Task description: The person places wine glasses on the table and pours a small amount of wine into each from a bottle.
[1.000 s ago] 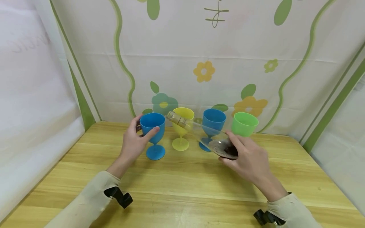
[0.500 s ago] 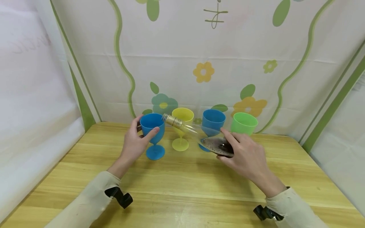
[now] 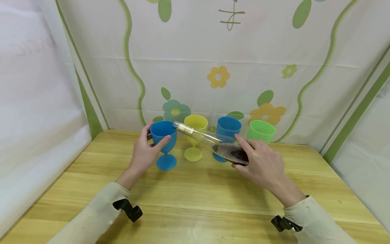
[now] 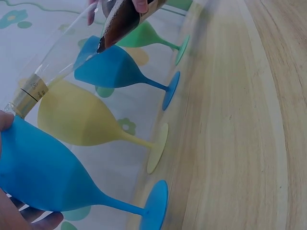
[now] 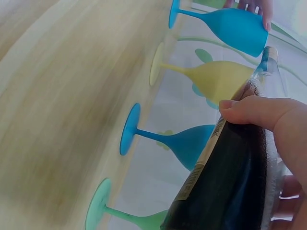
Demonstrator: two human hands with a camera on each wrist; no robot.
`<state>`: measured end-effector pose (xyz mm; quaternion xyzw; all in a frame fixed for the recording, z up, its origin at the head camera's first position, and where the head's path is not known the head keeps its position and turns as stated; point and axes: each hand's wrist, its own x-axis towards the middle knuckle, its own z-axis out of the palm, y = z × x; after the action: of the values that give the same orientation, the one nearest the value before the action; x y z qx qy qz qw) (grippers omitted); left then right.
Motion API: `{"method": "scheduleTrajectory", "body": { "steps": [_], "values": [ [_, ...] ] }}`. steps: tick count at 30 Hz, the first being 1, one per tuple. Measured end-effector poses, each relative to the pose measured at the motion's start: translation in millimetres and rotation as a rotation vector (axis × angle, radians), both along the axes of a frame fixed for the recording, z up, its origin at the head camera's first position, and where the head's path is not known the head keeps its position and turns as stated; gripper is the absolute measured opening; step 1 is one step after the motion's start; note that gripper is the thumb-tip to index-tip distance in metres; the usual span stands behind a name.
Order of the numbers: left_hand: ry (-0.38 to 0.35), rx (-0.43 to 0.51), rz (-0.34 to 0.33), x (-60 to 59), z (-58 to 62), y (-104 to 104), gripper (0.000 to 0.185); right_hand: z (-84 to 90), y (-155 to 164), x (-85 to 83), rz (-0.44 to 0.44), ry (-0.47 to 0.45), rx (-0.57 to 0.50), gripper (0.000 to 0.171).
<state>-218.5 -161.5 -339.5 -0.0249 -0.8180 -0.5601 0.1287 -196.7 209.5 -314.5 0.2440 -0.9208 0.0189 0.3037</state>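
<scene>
My left hand (image 3: 146, 149) grips the bowl of the leftmost blue goblet (image 3: 164, 135), thumb on its near side; its foot is at the table. In my right hand (image 3: 263, 161) is a clear glass bottle (image 3: 210, 137) with a gold neck band, tilted with its mouth toward the left. Dark liquid (image 5: 225, 167) with bubbles lies in the bottle's lower part. The bottle's mouth (image 4: 12, 109) is right at that goblet's rim. Behind the bottle stand a yellow goblet (image 3: 193, 154) and a second blue goblet (image 3: 229, 125), both partly covered by it.
A green goblet (image 3: 262, 130) stands at the right end of the row, its lower part hidden by my right hand in the head view. The wooden table (image 3: 182, 203) ends at a floral cloth backdrop (image 3: 182, 67). White cloth walls (image 3: 39, 101) flank both sides.
The bottle has moved slightly left and its base has risen a little, bringing its mouth to the blue goblet's rim. My left hand and that goblet have stayed in place.
</scene>
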Motion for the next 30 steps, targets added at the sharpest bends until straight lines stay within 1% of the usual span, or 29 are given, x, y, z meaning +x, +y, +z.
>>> {"method": "scheduleTrajectory", "body": {
  "steps": [5, 19, 30],
  "values": [
    [-0.007, 0.006, -0.004, 0.1, -0.8, 1, 0.095, 2.4, 1, -0.2, -0.003, -0.011, 0.006, 0.096],
    [0.001, -0.001, -0.004, 1.1, -0.8, 3, 0.094, 9.8, 1, -5.5, 0.035, 0.046, 0.006, 0.099],
    [-0.003, 0.0, -0.005, 1.3, -1.0, 2, 0.094, 16.7, 1, -7.3, 0.055, 0.156, 0.035, 0.101]
  ]
}}
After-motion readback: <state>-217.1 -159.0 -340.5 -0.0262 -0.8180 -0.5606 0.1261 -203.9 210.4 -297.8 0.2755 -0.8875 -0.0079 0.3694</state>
